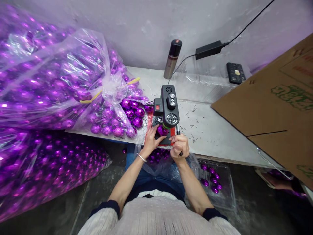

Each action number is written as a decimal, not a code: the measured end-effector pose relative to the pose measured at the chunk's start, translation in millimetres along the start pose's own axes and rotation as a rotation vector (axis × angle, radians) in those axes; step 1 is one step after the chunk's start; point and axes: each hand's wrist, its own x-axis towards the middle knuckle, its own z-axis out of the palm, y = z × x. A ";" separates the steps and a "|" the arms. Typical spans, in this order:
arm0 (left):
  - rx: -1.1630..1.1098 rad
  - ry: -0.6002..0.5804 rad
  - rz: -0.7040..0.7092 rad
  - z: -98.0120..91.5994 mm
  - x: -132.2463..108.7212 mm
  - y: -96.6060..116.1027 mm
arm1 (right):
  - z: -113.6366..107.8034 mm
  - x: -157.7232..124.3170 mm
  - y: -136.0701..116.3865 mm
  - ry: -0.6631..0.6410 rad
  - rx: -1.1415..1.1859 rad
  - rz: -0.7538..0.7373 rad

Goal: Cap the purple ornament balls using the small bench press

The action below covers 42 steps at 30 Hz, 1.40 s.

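A black machine (168, 106) with a red switch stands on a red-edged base on the white table (202, 130). Below its round head sits a shiny purple ball (162, 130), held between the thumb and fingers of my left hand (152, 140). My right hand (180, 145) is wrapped round the lever (178, 132) at the machine's right side. Several loose purple balls (137, 122) lie just left of the machine. More purple balls (157, 155) rest in clear plastic on my lap, below the table edge.
Big clear bags of purple balls (58, 78) fill the left side. Behind the machine stand a spray can (170, 63), a black power adapter (209, 49) and a phone (235, 73). A cardboard box (274, 107) is at the right. A clear tray (227, 199) with several balls lies below the table.
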 end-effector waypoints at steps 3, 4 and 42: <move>0.006 -0.002 -0.011 1.0 0.2 -1.1 | 1.2 -2.3 1.1 0.017 0.037 0.019; 0.005 -0.003 -0.010 1.2 0.2 -1.5 | 1.7 -3.2 1.6 0.028 0.040 0.021; 0.589 0.009 -0.088 -85.6 45.1 -9.5 | -12.2 63.5 -38.5 -0.091 -0.077 0.014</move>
